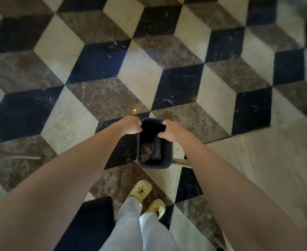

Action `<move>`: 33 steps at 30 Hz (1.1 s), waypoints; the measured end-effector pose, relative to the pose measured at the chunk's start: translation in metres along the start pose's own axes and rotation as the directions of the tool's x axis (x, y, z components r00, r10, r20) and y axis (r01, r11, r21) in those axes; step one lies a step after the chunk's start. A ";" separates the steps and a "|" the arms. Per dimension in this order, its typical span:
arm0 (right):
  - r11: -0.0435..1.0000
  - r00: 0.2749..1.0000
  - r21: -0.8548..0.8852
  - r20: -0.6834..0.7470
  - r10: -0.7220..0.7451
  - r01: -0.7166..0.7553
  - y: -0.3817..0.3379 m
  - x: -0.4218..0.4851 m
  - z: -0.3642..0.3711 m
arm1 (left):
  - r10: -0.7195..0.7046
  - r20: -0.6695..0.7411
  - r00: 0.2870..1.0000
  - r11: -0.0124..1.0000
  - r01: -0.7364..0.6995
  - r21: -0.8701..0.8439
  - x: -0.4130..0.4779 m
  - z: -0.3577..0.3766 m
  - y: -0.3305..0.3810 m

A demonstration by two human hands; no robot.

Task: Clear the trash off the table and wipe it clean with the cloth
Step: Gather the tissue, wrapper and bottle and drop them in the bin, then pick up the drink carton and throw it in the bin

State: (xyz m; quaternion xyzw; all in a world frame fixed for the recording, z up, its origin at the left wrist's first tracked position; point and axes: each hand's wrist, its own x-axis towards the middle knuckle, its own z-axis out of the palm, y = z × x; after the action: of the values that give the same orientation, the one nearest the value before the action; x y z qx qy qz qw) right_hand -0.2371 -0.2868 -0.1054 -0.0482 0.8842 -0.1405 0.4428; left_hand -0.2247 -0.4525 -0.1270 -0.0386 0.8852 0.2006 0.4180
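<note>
Head view: above pale yellow clogs [142,190], a small dark bin [154,164] sits between both arms, with crumpled trash [148,151] lying at its bottom. The left hand [131,126] and right hand [170,131] each curl over the bin's far rim, gripping it. A pale desk [257,169] runs just beside it on the right, and no cloth is in sight. Beyond spreads the patterned tile floor [140,73]. The clearing step looks nearly done; the next move likely calls for setting the bin down and fetching the cloth.

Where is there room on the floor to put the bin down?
The tiled floor ahead of the bin is bare, right across. Left of the bin it is free too, up to the wooden bar. Nearer it is crowded: yellow shoes beneath, a dark seat lower left, a beige surface on the right.
</note>
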 end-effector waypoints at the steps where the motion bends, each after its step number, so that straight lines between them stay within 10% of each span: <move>1: 0.999 0.999 0.009 -0.022 -0.032 0.032 -0.006 -0.016 -0.013 | 0.017 0.001 1.000 1.000 -0.017 0.020 -0.012 -0.014 0.010; 12: 0.974 0.947 0.222 -0.320 0.039 0.035 0.065 -0.182 -0.103 | 0.389 -0.104 0.915 0.921 -0.385 0.062 -0.085 -0.095 0.172; 21: 0.927 0.897 0.311 -0.315 0.309 -0.210 0.235 -0.284 -0.126 | 0.575 0.164 0.801 0.756 -0.598 0.266 -0.114 -0.038 0.386; 33: 0.815 0.769 0.541 -0.423 0.479 -0.210 0.400 -0.326 -0.170 | 0.668 -0.012 0.744 0.724 -0.647 0.238 -0.092 0.052 0.575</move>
State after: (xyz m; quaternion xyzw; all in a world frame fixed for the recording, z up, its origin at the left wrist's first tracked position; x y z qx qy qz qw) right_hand -0.1605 0.1994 0.1258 0.2689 0.9050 -0.2683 0.1918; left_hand -0.2632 0.0856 0.0990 0.3144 0.8767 0.2351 0.2779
